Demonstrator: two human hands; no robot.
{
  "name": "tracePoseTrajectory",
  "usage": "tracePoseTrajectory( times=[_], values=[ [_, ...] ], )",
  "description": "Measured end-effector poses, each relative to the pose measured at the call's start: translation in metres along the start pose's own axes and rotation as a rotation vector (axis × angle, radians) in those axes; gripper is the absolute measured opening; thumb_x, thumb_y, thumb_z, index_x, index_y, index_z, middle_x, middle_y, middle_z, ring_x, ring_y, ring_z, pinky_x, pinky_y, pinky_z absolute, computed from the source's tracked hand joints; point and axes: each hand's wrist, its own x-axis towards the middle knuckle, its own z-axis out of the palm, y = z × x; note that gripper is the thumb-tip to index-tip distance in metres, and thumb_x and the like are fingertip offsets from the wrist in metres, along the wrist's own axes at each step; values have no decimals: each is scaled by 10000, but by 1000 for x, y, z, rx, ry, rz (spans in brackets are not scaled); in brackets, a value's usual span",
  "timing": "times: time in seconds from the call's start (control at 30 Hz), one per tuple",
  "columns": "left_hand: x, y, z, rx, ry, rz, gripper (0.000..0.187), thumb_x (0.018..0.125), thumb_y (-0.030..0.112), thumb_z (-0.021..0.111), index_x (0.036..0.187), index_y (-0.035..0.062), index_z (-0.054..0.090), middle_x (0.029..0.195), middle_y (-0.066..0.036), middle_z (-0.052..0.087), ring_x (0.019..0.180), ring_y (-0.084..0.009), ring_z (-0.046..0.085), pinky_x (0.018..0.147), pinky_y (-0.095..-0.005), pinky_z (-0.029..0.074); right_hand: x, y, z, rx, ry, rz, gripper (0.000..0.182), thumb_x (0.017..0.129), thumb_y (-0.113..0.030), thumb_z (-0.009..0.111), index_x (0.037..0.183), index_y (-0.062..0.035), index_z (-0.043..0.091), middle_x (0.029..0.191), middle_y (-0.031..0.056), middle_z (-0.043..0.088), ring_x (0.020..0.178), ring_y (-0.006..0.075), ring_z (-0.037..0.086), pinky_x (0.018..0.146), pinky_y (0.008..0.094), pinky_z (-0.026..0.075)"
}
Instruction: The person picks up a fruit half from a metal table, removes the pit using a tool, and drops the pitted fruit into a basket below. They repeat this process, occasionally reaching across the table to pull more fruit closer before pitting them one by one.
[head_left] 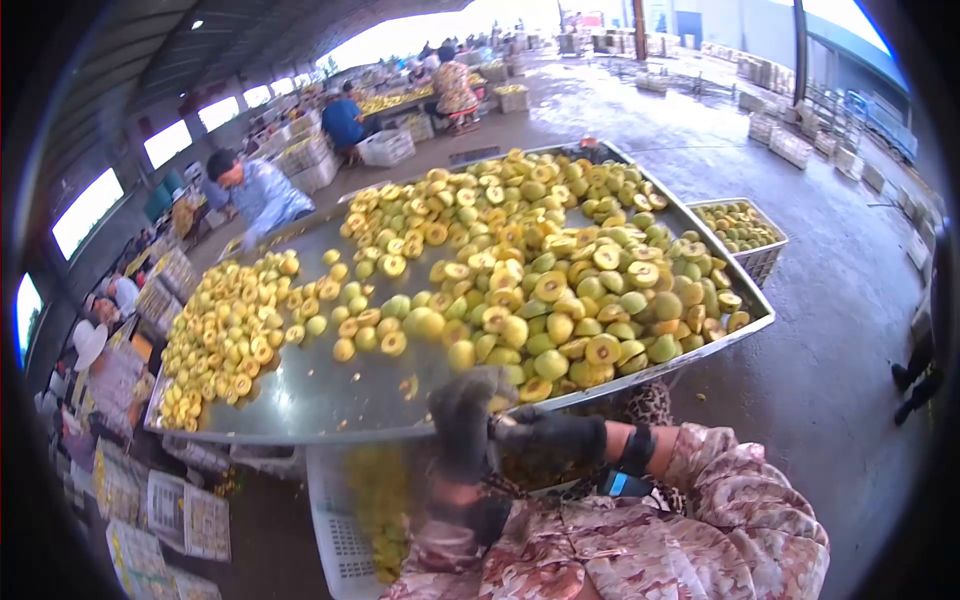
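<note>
Both of my hands wear dark gloves and meet at the near rim of a metal sorting table. My left hand, somewhat blurred, is closed around what looks like a yellow peach, mostly covered by the glove. My right hand is closed beside it, fingertips near the left hand; what it grips is hidden. Yellow-green peaches, many cut in half with a hollow or brown centre, are heaped just beyond my hands. Another heap of halves covers the table's left end.
Below the rim stands a white plastic crate beside yellow fruit. A crate of peaches is at the table's right side. Across the table a person in a blue shirt leans in. Stacked crates and other workers are on the left.
</note>
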Motion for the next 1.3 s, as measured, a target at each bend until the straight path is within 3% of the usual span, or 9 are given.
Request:
tracePoseTrajectory(
  times=[0.13, 0.23, 0.4, 0.53, 0.7, 0.77, 0.9, 1.2, 1.3],
  values=[
    [-2, 21, 15, -583, 121, -389, 451, 947, 459, 631, 974, 9, 655, 787, -87, 664, 722, -252, 685, 661, -384, 563, 2, -20, -27, 1137, 448, 340, 400, 852, -17, 598, 1249, -49, 572, 1266, 172, 576, 1094, 334, 608, 956, 404, 484],
    [-5, 32, 7, -479, 130, -402, 404, 1019, 408, 563, 920, 21, 627, 769, -67, 628, 686, -219, 671, 576, -315, 532, 5, -9, -34, 754, 393, 156, 459, 863, -5, 595, 1319, -39, 552, 1351, 210, 541, 1175, 359, 578, 1007, 419, 459],
    [-42, 15, -24, 73, 59, -146, 312, 1030, 311, 561, 966, 23, 660, 810, -61, 648, 747, -202, 675, 676, -326, 552, 29, -16, -15, 1574, 253, 301, 362, 950, -204, 688, 1247, -16, 601, 1113, 134, 682, 994, 211, 637, 875, 348, 512],
    [-76, -7, -78, -770, 517, -453, 400, 1044, 366, 540, 987, -9, 665, 869, -85, 664, 778, -212, 650, 746, -351, 533, 26, -29, 3, 1393, 178, 232, 267, 943, -266, 703, 1030, -16, 667, 790, 145, 682, 684, 204, 638, 681, 357, 519],
    [-137, -120, -250, 1257, 129, -164, 363, 996, 354, 594, 1152, 31, 652, 1029, -130, 704, 1071, -347, 635, 961, -434, 484, -51, -31, 61, 971, -179, 817, 250, 938, -280, 694, 963, -33, 666, 743, 143, 649, 692, 188, 642, 684, 344, 524],
    [-89, -139, -211, 1415, -6, -26, 338, 881, 248, 683, 1172, 76, 693, 1281, -152, 630, 1164, -385, 570, 1056, -475, 415, -69, -30, 85, 699, -277, 804, 269, 940, -295, 691, 982, -30, 672, 739, 122, 644, 720, 143, 639, 704, 339, 532],
    [19, -151, -69, 974, -223, 139, 620, 784, 174, 762, 1361, 93, 549, 1456, -171, 494, 1347, -361, 443, 1149, -455, 348, -37, -26, 22, 1689, 173, 953, 266, 951, -260, 688, 1060, -17, 681, 828, 76, 695, 783, 87, 616, 757, 306, 531],
    [73, -195, -76, -67, -239, -429, 475, 943, 293, 658, 1316, 10, 578, 1248, -144, 650, 1101, -288, 657, 918, -388, 562, -60, -37, 1, 1553, 571, 1058, 179, 1010, -181, 614, 1077, -16, 636, 934, -105, 566, 849, 44, 481, 741, 261, 467],
    [11, -130, -49, -655, 68, -566, 496, 1035, 370, 550, 1330, -29, 551, 1195, -142, 666, 1045, -240, 677, 890, -370, 573, -45, -16, 11, 1161, 436, 908, 274, 909, -168, 699, 1146, -34, 660, 974, 117, 703, 812, 187, 653, 775, 358, 525]
  ],
)
